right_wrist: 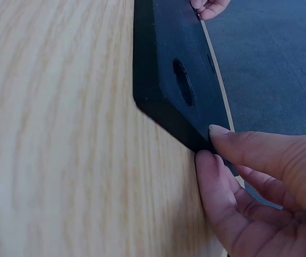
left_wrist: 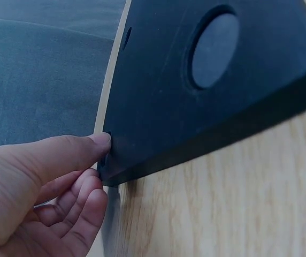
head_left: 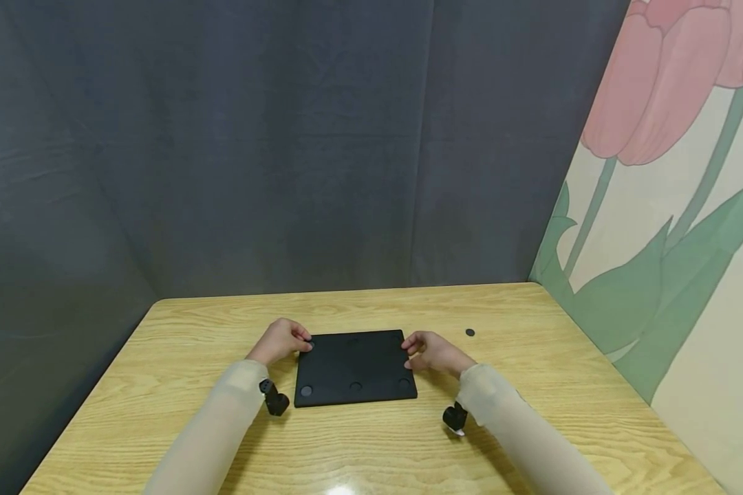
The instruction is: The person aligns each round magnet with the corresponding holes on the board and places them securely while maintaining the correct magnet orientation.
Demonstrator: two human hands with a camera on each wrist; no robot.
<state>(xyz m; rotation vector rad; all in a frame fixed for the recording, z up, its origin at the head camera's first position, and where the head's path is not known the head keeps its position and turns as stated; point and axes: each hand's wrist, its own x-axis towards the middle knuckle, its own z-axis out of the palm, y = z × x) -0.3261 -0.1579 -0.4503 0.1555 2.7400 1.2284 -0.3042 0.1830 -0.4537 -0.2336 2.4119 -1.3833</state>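
Observation:
A black rectangular board (head_left: 354, 369) with round recesses lies on the wooden table. My left hand (head_left: 283, 341) grips its far left corner, thumb (left_wrist: 100, 140) on the top face and the other fingers curled at the edge. At the right edge, my right hand (head_left: 435, 352) pinches the board, thumb (right_wrist: 221, 131) on top and fingertips against the side. A grey disc (left_wrist: 215, 51) fills the near left recess. The near right recess (right_wrist: 183, 83) shows dark inside. Whether a disc lies under my left thumb is hidden.
One small dark disc (head_left: 470, 332) lies on the table (head_left: 371, 447) beyond my right hand. A dark curtain (head_left: 285, 151) hangs behind the table, and a wall with painted tulips (head_left: 631, 289) runs along the right side.

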